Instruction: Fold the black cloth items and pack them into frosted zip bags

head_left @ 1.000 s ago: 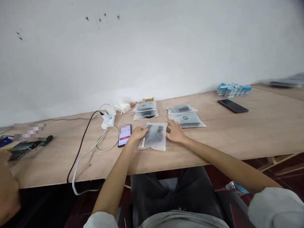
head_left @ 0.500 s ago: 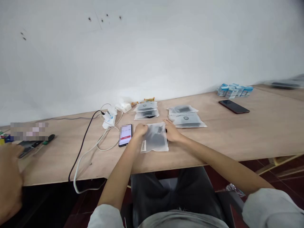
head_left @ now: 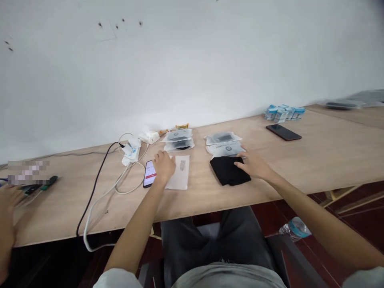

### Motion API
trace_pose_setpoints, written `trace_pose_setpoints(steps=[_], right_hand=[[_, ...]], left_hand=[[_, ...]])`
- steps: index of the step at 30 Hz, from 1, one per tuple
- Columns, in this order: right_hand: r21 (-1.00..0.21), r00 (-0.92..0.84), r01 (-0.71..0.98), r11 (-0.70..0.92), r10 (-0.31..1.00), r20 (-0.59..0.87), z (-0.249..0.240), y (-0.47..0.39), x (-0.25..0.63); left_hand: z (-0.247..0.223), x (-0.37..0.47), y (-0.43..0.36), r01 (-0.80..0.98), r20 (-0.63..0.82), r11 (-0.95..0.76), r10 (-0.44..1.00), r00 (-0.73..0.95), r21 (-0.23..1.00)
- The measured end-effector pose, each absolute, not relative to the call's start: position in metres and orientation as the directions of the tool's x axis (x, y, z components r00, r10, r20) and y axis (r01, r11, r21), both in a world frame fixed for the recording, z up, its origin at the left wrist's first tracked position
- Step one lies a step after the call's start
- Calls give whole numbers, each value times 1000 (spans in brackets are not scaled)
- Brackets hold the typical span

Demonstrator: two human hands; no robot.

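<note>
Below the stacked bags, a folded black cloth (head_left: 229,171) lies flat on the table. My right hand (head_left: 253,163) rests at its right edge, thumb on the fabric and fingers stretched apart. A frosted plastic bag (head_left: 180,176) with a small printed label lies flat to the left. My left hand (head_left: 164,167) has curled fingers at the bag's left side, apparently gripping it; the exact contact is hidden. Partly beneath this hand, a phone (head_left: 149,176) with a lit screen lies beside the bag.
Packed frosted bags lie in a left stack (head_left: 178,138) and a right stack (head_left: 223,139). Cables run from a power strip (head_left: 131,154). A dark phone (head_left: 283,132) and small blue-white boxes (head_left: 283,113) lie right. Another person's hand (head_left: 10,196) is far left, by a green-black tool (head_left: 49,184).
The black cloth has come out of the bag and now lies to its right. My right hand moved right with it. The bag, now flat, shifted left with my left hand.
</note>
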State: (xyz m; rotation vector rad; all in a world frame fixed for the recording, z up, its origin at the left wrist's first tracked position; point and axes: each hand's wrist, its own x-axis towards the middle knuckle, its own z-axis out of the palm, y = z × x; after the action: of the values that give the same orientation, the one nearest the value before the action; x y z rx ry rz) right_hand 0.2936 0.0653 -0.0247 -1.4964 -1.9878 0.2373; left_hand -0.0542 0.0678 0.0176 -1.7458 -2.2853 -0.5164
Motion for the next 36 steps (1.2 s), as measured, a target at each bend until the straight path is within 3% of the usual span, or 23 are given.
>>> trace_pose_setpoints(steps=[3,6,12,19,23,25,28,32,36], right_hand=[[-404,-45,889,216,919,392,-31,61,304],[-394,-126,880,265,931,344,-42,60,297],[-491,-221,793,362,921,322,-48,66,296],[-497,48,850,174,914,402,8,50,299],[-529,-365,599,601,793,488,43,28,244],[-515,-438,527,676,736,517,46,22,233],[-501,-403,613,611,787,468,28,25,244],[-399,-443,751,526,849,287,-18,40,267],[-321,-373,833,451,886,277,-46,45,273]], left_hand=[[-5,-34,49,993,381,103,921,-75,-53],[-22,-23,36,989,329,91,943,-48,-117],[-29,-24,33,991,312,84,949,-47,-107],[-21,-22,33,994,328,78,943,-46,-83],[0,-10,9,1000,518,11,855,-22,23],[7,-2,-12,994,595,-68,803,3,87],[7,12,-38,971,575,-226,806,140,81],[-8,29,-45,947,443,-321,849,289,-4],[-18,43,-32,906,334,-418,847,413,-63]])
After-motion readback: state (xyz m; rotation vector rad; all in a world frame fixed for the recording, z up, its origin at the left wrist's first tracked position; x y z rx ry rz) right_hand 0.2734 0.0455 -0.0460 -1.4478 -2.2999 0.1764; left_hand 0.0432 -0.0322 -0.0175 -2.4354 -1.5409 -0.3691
